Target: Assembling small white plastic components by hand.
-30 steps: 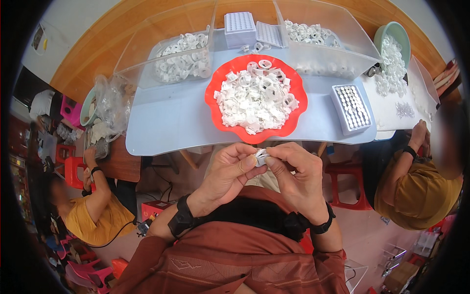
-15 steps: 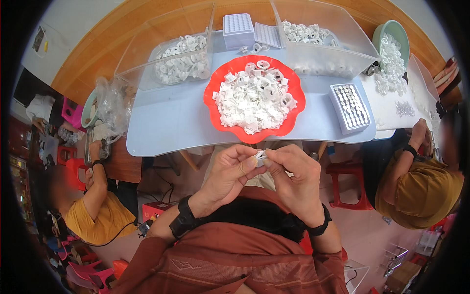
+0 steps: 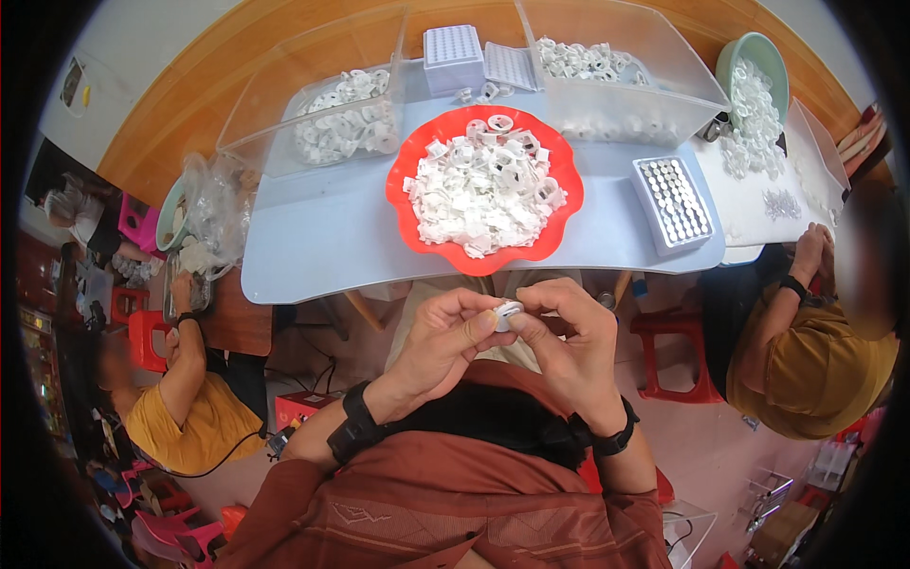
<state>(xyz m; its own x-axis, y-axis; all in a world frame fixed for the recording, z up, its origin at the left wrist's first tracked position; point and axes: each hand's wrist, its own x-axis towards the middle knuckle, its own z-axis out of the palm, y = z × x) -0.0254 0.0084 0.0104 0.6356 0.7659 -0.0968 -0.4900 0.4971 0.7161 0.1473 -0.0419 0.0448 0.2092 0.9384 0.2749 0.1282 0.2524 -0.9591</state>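
A crumpled clear plastic bag sits at the left end of the pale blue surface, holding white bits and leaning beside a green bowl. Down at the bottom right, on the floor, there's a brown cardboard box, its faces too small to read. No labels, signs or screens show up clearly anywhere else.

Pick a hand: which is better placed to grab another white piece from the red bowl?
Probably right. The right hand sits nearer under the red bowl, while the left hand thumb pins the small white part.
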